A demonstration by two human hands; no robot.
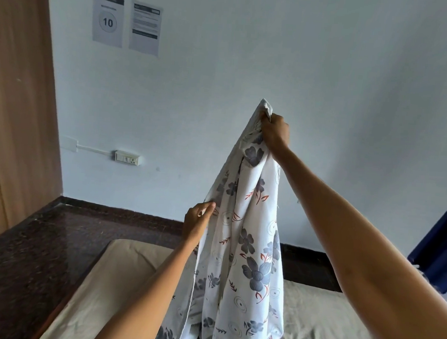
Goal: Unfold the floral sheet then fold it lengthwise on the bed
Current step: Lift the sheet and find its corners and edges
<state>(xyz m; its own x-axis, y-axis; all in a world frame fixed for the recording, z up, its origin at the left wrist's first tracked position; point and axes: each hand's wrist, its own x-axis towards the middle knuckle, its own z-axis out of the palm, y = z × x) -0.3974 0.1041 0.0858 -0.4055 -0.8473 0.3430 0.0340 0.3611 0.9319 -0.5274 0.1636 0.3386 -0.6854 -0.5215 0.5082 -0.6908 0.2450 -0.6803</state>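
Right hand: the right hand (273, 131) is raised high in front of the wall, fingers curled tight around the gathered top corner of the floral sheet (246, 238); a small tip of cloth pokes out above the fist.
Left hand: the left hand (198, 219) is lower and to the left of the right one, at the sheet's left edge; thumb and fingertips pinch that edge, the rest of the hand loosely bent.
Floral sheet: white cloth with grey-blue flowers and rust-red sprigs; it hangs from the right hand in long vertical folds, widens downward past the left hand, and its lower part reaches the bed between the two forearms.
Bed: the bed (333, 325) lies below both hands, covered in a plain beige, slightly creased cloth; a dark wooden edge shows on its left side.
Floor: the dark speckled floor (23, 247) spreads left of the left forearm.
Wall: two printed notices (127, 22) are stuck high up, far left of the raised hand; one shows the number 10. A switch socket (127, 157) sits lower, left of the sheet.
Left side: a wooden door (11, 99) with a handle.
Right side: a dark blue curtain (444, 240) beyond the right forearm.
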